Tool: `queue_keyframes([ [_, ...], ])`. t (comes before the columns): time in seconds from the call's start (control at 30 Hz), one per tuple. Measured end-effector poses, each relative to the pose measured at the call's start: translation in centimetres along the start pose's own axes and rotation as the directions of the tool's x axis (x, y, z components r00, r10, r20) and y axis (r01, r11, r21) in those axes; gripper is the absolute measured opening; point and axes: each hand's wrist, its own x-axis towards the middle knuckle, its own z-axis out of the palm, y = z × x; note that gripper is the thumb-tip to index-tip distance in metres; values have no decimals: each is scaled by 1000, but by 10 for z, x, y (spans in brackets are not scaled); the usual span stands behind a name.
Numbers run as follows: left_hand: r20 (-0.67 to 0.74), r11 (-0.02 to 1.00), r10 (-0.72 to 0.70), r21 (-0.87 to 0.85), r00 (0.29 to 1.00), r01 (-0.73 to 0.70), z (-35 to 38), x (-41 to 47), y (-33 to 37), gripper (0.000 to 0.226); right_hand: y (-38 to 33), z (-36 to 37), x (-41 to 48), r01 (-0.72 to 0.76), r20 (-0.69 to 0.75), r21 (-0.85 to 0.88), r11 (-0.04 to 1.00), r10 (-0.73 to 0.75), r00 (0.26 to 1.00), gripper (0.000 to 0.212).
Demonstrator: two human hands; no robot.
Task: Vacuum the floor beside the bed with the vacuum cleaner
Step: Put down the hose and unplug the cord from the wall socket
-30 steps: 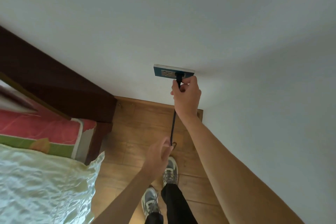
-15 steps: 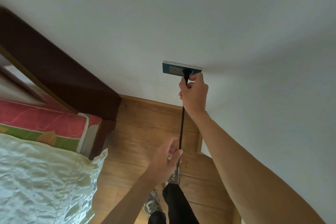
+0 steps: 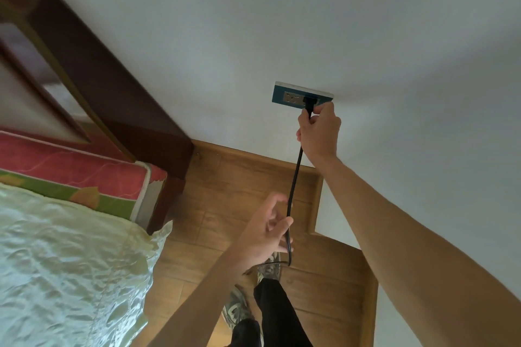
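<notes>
The vacuum cleaner itself is out of view; only its black cord (image 3: 294,180) shows, with the plug (image 3: 308,103) seated in the right-hand outlet of the blue socket plate (image 3: 293,97) on the white wall (image 3: 253,22). Your right hand (image 3: 320,132) is closed around the plug and the top of the cord, just below the plate's lower edge. From there the cord drops straight down over the wooden floor (image 3: 225,191) to your left hand (image 3: 267,229), whose fingers are loosely curled around it, the forefinger lifted a little; below that hand the cord bends into a small loop above your grey shoe (image 3: 269,266). A second shoe (image 3: 235,308) and your black trouser legs (image 3: 275,313) stand on the floorboards near the bottom edge. To the left, the bed's dark wooden headboard (image 3: 107,87) meets the wall, with the red and green mattress (image 3: 79,177) at the frame's corner and a pale cream cover (image 3: 70,276) lying over it.
</notes>
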Motion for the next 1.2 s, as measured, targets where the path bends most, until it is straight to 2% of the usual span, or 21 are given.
queue_keyframes([
  [0.2, 57, 999, -11, 45, 998, 8, -14, -9, 17, 26, -5, 3, -3, -28, -35, -18, 999, 27, 999, 10],
  [0.63, 53, 999, -2, 50, 999, -1, -22, -14, 23, 22, -8, 10, 2, -49, -89, -148, 988, 36, 995, 9],
  [0.7, 93, 996, -31, 86, 995, 23, -22, -13, 19, 27, -3, 12, -6, -48, -66, -170, 984, 38, 997, 11],
  [0.83, 243, 951, -203, 281, 949, 132, -15, -41, -21, 41, 55, 17, -77, -88, 81, -290, 953, 116, 990, 10],
  [0.93, 202, 949, -172, 295, 964, 108, -20, -70, -59, 31, 74, 19, -113, -123, 121, -252, 960, 157, 980, 14],
  [1.0, 183, 968, -170, 214, 968, 130, -24, -79, -68, 27, 66, 22, -117, -114, 134, -222, 968, 147, 980, 15],
  [1.2, 155, 987, -93, 147, 984, 70, -24, -86, -51, 29, 22, 30, -112, -91, 103, -119, 989, 104, 989, 11],
])
